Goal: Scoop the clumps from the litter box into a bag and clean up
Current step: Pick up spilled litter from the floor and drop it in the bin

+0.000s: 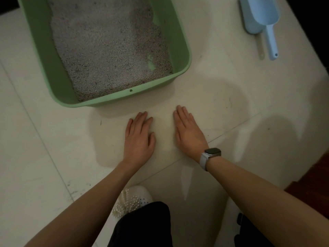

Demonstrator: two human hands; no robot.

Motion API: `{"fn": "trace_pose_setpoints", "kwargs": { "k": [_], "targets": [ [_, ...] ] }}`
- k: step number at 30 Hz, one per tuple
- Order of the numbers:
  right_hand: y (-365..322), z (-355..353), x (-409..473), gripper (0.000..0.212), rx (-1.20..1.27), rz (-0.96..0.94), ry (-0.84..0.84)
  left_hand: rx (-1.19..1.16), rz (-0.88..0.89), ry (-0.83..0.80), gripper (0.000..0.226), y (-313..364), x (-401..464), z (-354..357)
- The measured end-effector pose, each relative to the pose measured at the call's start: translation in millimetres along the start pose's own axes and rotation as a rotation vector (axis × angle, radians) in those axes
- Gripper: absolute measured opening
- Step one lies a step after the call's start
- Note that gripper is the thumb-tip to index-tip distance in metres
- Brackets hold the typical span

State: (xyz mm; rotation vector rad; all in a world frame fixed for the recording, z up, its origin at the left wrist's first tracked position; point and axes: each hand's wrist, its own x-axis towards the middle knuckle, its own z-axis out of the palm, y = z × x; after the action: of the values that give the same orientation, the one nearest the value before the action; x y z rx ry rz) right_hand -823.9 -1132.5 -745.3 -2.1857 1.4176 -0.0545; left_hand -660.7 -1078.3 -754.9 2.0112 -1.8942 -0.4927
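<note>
Both hands lie flat on the pale tiled floor (pixel 44 157), palms down, fingers straight and grasping nothing. The left hand (pixel 139 138) and the right hand (pixel 188 132) rest side by side with a bare strip of tile between them, fingertips pointing toward the litter box. A smartwatch (pixel 211 152) on a light band sits on the right wrist.

Just beyond the fingertips stands the green litter box (pixel 181 56), an open plastic tray holding grey granular litter (pixel 106 47); a small patch of green bottom shows through near its right near corner. Well apart to the right, on the floor, lies a light blue litter scoop (pixel 261 18), handle toward the person.

Below the forearms, a white perforated shoe (pixel 135 196) and dark trousers (pixel 142 227) show at the bottom edge.
</note>
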Motion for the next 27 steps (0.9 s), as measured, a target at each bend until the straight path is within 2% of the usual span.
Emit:
{"fn": "trace_pose_setpoints", "kwargs": {
  "k": [3, 6, 7, 11, 13, 23, 27],
  "targets": [
    [5, -14, -8, 0.045, 0.169, 0.075, 0.155, -0.005, -0.01, -0.001, 0.047, 0, 0, 0],
    [10, -23, -8, 0.032, -0.002, 0.23, 0.434, -0.011, -0.016, -0.011, 0.046, -1, 0, 1],
    [10, -23, -6, 0.035, -0.075, 0.277, 0.431, -0.013, -0.016, -0.014, 0.046, -2, 0, 1],
    [8, -19, 9, 0.059, -0.276, 0.353, 0.247, -0.014, -0.015, -0.024, 0.046, -1, 0, 0],
    [8, -18, 17, 0.061, -0.345, 0.355, 0.169, -0.01, -0.013, -0.024, 0.046, -2, 0, 0],
    [12, -10, 32, 0.041, -0.531, 0.189, 0.287, 0.041, -0.019, 0.052, 0.041, 0, 14, 1],
    [16, -9, 35, 0.015, -0.567, 0.177, 0.305, 0.042, -0.017, 0.049, 0.04, -2, 25, -1]
  ]
}}
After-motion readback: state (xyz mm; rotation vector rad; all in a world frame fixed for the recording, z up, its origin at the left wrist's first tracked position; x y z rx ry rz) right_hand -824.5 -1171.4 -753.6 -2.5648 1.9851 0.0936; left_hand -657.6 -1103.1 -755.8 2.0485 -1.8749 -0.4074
